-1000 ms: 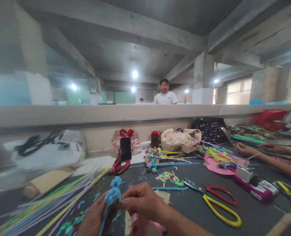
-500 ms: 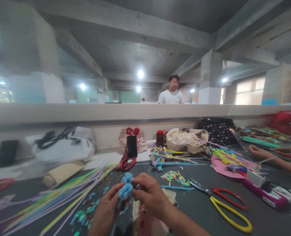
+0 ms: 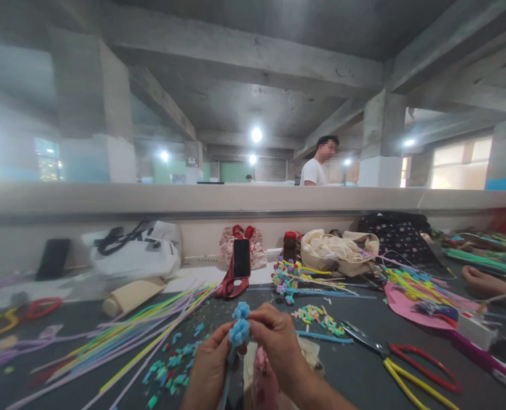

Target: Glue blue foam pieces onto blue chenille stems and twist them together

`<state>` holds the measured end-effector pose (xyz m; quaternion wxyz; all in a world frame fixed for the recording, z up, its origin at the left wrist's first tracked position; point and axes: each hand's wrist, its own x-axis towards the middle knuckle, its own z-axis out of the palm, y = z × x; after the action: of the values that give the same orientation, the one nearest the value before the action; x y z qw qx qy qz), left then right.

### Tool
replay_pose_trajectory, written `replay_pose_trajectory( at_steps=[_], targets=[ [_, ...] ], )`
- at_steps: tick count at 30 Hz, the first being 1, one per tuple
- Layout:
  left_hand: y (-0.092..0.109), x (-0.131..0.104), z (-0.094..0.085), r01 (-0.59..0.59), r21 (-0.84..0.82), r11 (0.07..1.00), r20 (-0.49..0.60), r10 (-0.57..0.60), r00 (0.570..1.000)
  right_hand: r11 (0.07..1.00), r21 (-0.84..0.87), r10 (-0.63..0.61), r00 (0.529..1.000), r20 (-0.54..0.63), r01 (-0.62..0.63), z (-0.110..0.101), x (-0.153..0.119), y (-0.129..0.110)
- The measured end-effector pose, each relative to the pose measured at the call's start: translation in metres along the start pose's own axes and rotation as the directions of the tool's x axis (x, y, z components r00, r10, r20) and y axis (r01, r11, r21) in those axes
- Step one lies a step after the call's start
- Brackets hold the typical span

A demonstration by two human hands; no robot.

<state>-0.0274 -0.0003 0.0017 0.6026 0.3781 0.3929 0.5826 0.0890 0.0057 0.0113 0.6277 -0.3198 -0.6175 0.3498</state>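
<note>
Between my hands is a light blue fuzzy flower in two tufts, one above the other, made of what looks like pipe cleaner. My left hand is closed around its lower part, where a blue stem runs down. The thumb and fingertips of my right hand pinch at the flower's right side; the exact contact is hidden. Left of my hands, small blue and teal clippings lie scattered. Long pastel pipe cleaners fan out further left. Large scissors with red and yellow handles rest on the right.
A phone stands propped at the back. Beyond the clippings pile are bundled small flowers and a cloth-filled bag. Another person's hand reaches in from the right, near a pink sheet. A low partition crosses behind.
My view has turned slightly left, so the table's things sit further right. Both hands keep hold of the blue flower. The person in white beyond the partition has turned and moved right.
</note>
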Motion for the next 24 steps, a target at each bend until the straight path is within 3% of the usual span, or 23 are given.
replay_pose_trajectory(
  at_steps=[6,10,17,21,24],
  targets=[
    [0.008,-0.005,0.006,0.011,0.033,0.999,-0.005,-0.011,1.0,0.991,-0.129,-0.027,0.999,-0.028,0.023,0.0,0.003,-0.001],
    [0.009,-0.009,0.008,-0.007,0.047,0.999,-0.004,0.007,1.0,0.992,-0.124,-0.008,1.0,-0.017,0.006,-0.002,0.001,-0.007],
    [0.005,-0.016,0.012,-0.144,0.074,0.987,0.061,0.14,0.988,0.959,0.18,0.215,0.976,0.045,-0.22,-0.002,-0.002,-0.018],
    [0.002,-0.017,0.015,-0.103,0.039,0.994,0.109,0.098,0.989,0.925,0.211,0.312,0.948,0.053,-0.316,-0.011,0.001,-0.013],
    [-0.001,-0.013,0.013,0.001,0.001,1.0,0.151,-0.002,0.989,0.895,0.245,0.363,0.928,0.084,-0.372,-0.018,0.004,-0.006]
  ],
)
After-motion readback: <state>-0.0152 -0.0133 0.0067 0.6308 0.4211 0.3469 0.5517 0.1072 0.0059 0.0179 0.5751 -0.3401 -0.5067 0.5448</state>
